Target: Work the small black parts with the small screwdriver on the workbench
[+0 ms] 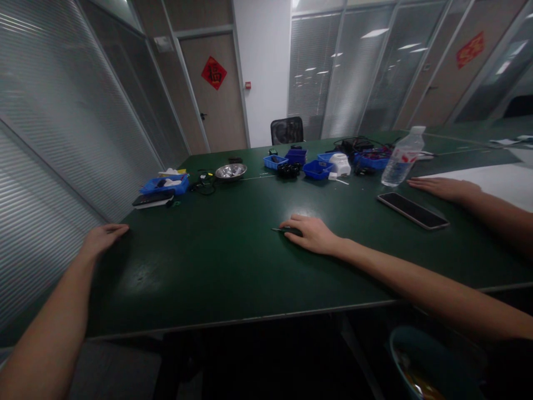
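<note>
At the left edge of the green table (208, 250), my left hand (102, 239) rests with its fingers stretched out and nothing visible in it. My right hand (312, 233) lies on the middle of the table, its fingers closed around a thin object with a pointed metal tip (275, 229). The tip sticks out to the left, low over the tabletop. My fingers hide the rest of it, so its exact kind cannot be made out.
Another person's hand (445, 188) lies flat at right, near a phone (412, 210) and a water bottle (403, 156). Farther back stand a metal bowl (231, 172), blue trays (317, 170) and cables. Another blue tray (177, 186) is at left. A bin (400, 355) stands below.
</note>
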`<state>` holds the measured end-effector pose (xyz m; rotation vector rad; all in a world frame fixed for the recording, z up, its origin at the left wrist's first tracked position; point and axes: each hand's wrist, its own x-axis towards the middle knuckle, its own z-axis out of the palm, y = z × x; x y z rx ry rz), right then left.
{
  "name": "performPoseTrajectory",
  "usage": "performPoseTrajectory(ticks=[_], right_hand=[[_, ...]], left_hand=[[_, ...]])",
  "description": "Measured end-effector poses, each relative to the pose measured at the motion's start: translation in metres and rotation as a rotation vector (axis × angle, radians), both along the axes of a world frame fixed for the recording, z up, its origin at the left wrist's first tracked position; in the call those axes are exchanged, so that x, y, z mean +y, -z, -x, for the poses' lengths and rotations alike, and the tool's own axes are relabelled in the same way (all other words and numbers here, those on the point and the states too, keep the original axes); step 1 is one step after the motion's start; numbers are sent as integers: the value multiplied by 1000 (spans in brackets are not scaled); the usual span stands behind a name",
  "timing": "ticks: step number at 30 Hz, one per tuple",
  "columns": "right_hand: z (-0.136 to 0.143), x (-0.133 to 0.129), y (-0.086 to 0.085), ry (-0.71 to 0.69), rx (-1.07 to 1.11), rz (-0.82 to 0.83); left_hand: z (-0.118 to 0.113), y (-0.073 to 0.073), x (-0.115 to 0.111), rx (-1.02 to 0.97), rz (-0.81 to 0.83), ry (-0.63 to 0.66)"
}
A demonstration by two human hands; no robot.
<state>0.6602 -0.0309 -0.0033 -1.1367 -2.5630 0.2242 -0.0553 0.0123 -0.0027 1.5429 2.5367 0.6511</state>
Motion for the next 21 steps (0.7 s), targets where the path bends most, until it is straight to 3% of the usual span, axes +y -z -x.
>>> performPoseTrajectory(ticks=[3, 8, 15, 21], right_hand=[[0, 1, 1, 3, -5, -7], [0, 0, 0, -2, -4, -11], [1, -1, -1, 7, -7, -18], [1, -2, -3, 10, -15, -9]], left_hand=[[-5, -1, -1, -114, 2, -105], [-11, 2, -1, -262, -27, -166], [-16, 2, -1, -207, -49, -161], [-3, 2, 4, -110, 14, -120]])
